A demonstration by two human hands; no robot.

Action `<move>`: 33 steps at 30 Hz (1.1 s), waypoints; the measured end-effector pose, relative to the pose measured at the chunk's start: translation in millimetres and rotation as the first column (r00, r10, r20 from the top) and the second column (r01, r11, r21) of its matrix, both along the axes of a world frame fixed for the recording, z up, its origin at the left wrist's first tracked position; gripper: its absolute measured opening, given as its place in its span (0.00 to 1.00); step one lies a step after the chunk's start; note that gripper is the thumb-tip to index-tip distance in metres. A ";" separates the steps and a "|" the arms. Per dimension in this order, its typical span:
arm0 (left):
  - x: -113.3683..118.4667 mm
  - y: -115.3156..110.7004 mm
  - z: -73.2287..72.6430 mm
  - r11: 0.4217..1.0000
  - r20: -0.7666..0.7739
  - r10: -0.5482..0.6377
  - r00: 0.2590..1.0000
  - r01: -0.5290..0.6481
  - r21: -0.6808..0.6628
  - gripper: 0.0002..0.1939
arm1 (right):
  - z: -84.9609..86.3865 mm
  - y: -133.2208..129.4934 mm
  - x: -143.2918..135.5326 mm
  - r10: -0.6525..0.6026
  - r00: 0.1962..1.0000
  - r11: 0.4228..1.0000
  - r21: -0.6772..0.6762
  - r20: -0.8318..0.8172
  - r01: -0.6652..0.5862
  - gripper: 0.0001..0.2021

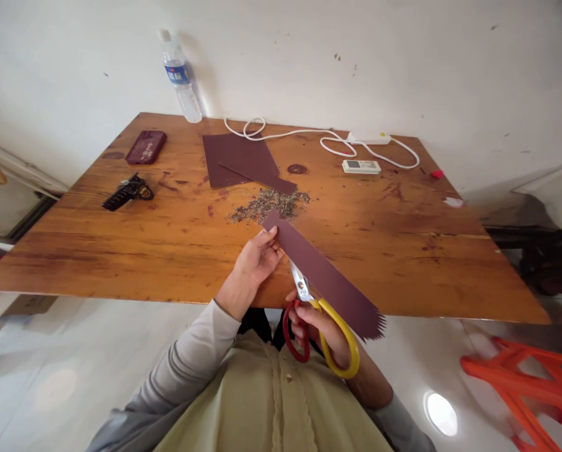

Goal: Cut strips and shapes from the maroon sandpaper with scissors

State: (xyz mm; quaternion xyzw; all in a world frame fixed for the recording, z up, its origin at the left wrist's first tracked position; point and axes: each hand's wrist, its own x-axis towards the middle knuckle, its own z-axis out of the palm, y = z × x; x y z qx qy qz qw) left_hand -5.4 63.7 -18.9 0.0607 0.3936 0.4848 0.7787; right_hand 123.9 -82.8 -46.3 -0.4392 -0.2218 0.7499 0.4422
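Observation:
My left hand (pixel 258 256) pinches the upper left end of a long maroon strip (pixel 325 273), whose lower right end is cut into a jagged fringe. Through the red and yellow handles of the scissors (pixel 303 290) go the fingers of my right hand (pixel 322 328). The scissors' blades point up beneath the strip's lower edge, their tips partly hidden. Just beyond the strip lies a heap of small brownish clippings (pixel 274 204). A narrow maroon piece (pixel 262 178) and larger maroon sheets (pixel 238 157) lie behind the heap.
On the wooden table (pixel 168 251) are a dark red phone case (pixel 146 147), a black object (pixel 128 191), a white device (pixel 360 166) and a white cable (pixel 295 132). A plastic bottle (pixel 181 78) leans at the wall. An orange stool (pixel 525 376) stands right.

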 end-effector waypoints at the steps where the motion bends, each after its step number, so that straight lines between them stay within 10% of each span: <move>1: -2.6 2.1 0.5 1.000 0.003 0.012 1.000 -0.012 -0.003 0.07 | -1.4 -3.1 3.0 -0.002 1.000 1.000 -0.013 -0.007 0.002 0.21; 10: -21.4 12.3 5.3 0.996 -0.067 0.083 0.994 -0.081 0.028 0.06 | 3.4 -7.4 39.2 -0.134 0.977 0.991 -0.003 0.163 0.137 0.27; 16: -16.6 9.0 1.0 0.984 -0.115 0.083 0.990 -0.064 0.166 0.13 | 14.0 -7.2 42.6 -0.026 0.899 0.966 0.242 0.438 -0.090 0.29; 33: -12.8 -3.5 5.4 0.942 -0.240 0.090 0.967 -0.004 0.336 0.23 | 8.9 -5.8 31.5 -0.028 0.833 0.955 0.260 0.553 -0.141 0.27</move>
